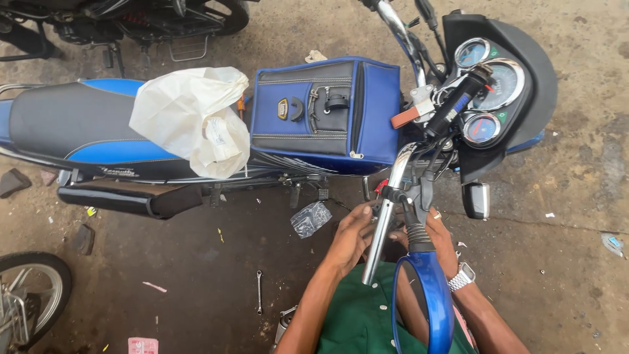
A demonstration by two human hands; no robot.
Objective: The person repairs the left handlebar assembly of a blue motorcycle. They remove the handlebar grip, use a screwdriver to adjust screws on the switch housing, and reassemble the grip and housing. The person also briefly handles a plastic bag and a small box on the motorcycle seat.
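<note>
Nearest the camera: the blue front mudguard point(429, 298) curves up between the person's forearms, just below both hands.

Left hand point(352, 236): fingers curled in close, tips at the lower part of the chrome fork tube point(385, 226); whether they pinch a small part cannot be told. Right hand point(438, 237): wristwatch point(462, 277) on the wrist, fingers narrow and wrapped behind the black rubber boot point(417, 231), which sits between the two hands; the grip itself is partly hidden.

Step in hand, as judged: fitting or loosening work at the front fork, around the boot and the black clamp just above the hands. The next move likely calls for one hand steadying the tube while the other works the fitting; a tool may be needed.

Fork tube: long axis runs from near the person's chest up and slightly right, away from the hands toward the instrument cluster point(488, 78).

Left of the left hand, on the ground: a clear plastic bag point(310, 218), near; a spanner point(259, 292), lower and farther left.

Beyond the hands: blue tank cover point(327, 111); farther left, a white plastic bag point(193, 118) on the seat point(65, 121).
</note>
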